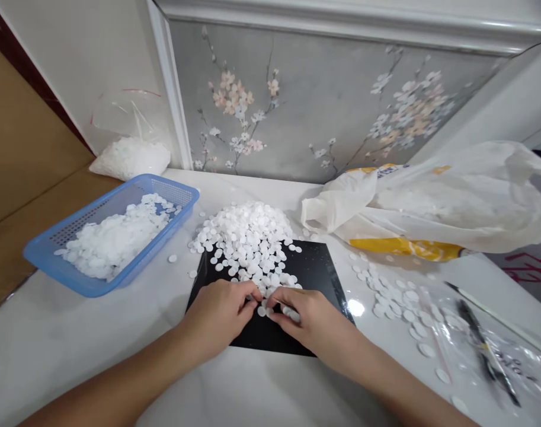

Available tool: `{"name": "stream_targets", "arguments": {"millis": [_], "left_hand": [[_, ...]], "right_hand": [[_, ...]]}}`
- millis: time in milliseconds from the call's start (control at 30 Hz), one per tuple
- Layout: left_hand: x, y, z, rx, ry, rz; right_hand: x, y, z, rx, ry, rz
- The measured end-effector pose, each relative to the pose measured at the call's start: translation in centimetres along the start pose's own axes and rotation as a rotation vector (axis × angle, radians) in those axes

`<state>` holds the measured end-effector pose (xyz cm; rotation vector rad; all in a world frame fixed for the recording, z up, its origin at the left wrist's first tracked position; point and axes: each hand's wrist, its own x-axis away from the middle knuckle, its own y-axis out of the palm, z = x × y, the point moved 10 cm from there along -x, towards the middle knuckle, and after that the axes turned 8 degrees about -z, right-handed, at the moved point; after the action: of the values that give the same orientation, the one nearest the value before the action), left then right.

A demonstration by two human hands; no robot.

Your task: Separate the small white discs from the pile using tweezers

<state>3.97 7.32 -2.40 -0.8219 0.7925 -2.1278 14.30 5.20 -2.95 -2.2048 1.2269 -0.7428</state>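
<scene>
The left hand (219,311) and right hand (312,323) were positioned side by side above the near part of a black board (317,270), the thumb and fingers of each curled toward one another; whether either pinched a disc could not be determined. The pile of white discs (252,231) lay directly beyond the fingertips, extending past the board's far edge onto the tabletop (74,338). A blue basket (154,250) containing similar discs stood left, and loose discs (390,296) lay right.
</scene>
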Motion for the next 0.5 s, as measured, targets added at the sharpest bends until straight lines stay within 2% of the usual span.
{"name": "stream_targets", "arguments": {"millis": [167,300,500], "left_hand": [[0.1,0.2,0.5,-0.055,0.032,-0.018],[-0.1,1.0,0.5,-0.112,0.039,-0.062],[-0.5,1.4,1.0,-0.23,0.105,-0.059]], "right_hand": [[0.5,-0.6,0.8,-0.025,0.069,-0.046],[0.4,-0.5,1.1,-0.072,0.076,-0.021],[0.1,0.0,1.5,-0.036,0.129,0.049]]}}
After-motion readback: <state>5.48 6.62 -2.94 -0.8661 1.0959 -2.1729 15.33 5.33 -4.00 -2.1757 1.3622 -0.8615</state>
